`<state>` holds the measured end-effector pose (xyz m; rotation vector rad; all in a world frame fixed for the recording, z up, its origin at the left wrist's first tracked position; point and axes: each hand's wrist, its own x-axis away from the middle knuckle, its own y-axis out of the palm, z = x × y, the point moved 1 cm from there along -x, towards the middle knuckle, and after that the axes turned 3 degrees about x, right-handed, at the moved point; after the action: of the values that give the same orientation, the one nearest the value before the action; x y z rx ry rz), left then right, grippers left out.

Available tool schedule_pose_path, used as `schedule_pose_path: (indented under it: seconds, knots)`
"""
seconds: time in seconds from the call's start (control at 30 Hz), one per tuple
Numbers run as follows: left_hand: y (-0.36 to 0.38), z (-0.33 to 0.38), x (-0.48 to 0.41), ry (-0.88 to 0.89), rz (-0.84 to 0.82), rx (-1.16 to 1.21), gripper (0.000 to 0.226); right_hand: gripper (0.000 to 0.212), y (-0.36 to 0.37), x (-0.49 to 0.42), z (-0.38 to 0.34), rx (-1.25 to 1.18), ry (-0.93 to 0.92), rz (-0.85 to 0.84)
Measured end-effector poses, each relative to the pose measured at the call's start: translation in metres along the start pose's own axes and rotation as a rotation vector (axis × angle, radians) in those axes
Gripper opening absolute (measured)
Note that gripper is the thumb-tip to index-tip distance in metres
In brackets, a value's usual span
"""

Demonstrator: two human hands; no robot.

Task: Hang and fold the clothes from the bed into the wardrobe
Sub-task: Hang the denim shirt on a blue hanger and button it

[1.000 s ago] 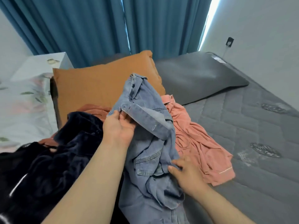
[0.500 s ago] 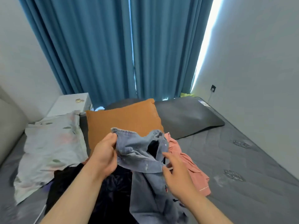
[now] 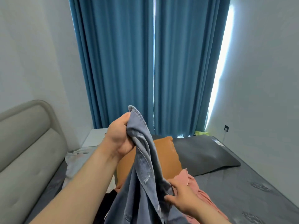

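Holds the denim (image 3: 145, 172) up over the bed (image 3: 242, 188), against blue curtains (image 3: 121, 62). Grips its stitched top edge in the left hand (image 3: 119, 137), fingers curled tight round bunched cloth. Pinches a lower fold with the right hand (image 3: 182, 199), thumb and fingers closed on the fabric, down near the bedding. Lets the rest hang in twisted folds between the two hands, with the lower end cut off by the bottom of the view. Cannot tell whether shirt or jeans.

Leaves other clothes lying on the bed: a pink garment (image 3: 195, 185) just right of the denim and a dark one (image 3: 110, 198) beside the left forearm. Beyond them, an orange pillow (image 3: 168, 152) and a grey pillow (image 3: 207, 157). Shows no wardrobe and no hanger.

Looks early in the job, judging by one piece in hand and at least two waiting. Risks dragging the pink garment along if the hanging tail snags it on the way off the bed. Risks a crooked hang or fold if the twist is not shaken out first. Risks losing the right-hand pinch, since heavy denim likely pulls hard against so small a hold.
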<state>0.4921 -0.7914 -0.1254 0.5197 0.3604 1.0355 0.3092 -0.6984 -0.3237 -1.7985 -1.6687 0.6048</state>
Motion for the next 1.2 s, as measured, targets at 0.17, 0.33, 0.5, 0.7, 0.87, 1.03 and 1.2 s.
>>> schedule_pose_path:
  seconds: [0.17, 0.33, 0.5, 0.7, 0.87, 1.03, 1.2]
  knots:
    - [-0.009, 0.053, 0.018, 0.143, -0.094, -0.005, 0.020, 0.030, 0.009, 0.004, -0.030, -0.105, 0.046, 0.186]
    - [-0.057, 0.100, 0.033, 0.277, -0.071, -0.717, 0.035, 0.030, -0.058, -0.004, -0.037, 0.120, 0.122, 0.392]
    - [-0.096, 0.140, 0.024, 0.565, 0.221, -1.572, 0.026, 0.034, -0.138, -0.007, -0.096, 0.413, 0.054, 0.367]
    - [-0.114, 0.169, 0.023, 0.614, 0.328, -1.704, 0.072, 0.011, -0.207, -0.002, -0.170, 0.554, -0.064, 0.482]
    - [-0.099, 0.189, 0.032, 0.842, 0.005, -2.068, 0.052, 0.021, -0.252, 0.009, -0.196, 0.241, -0.100, 0.690]
    - [-0.060, 0.211, 0.023, 0.672, 0.362, -2.135, 0.025, 0.011, -0.263, 0.022, -0.219, 0.040, -0.076, 0.664]
    - [-0.035, 0.204, 0.035, 0.053, 0.362, -0.819, 0.013, 0.020, -0.247, 0.024, -0.242, -0.414, 0.092, 0.434]
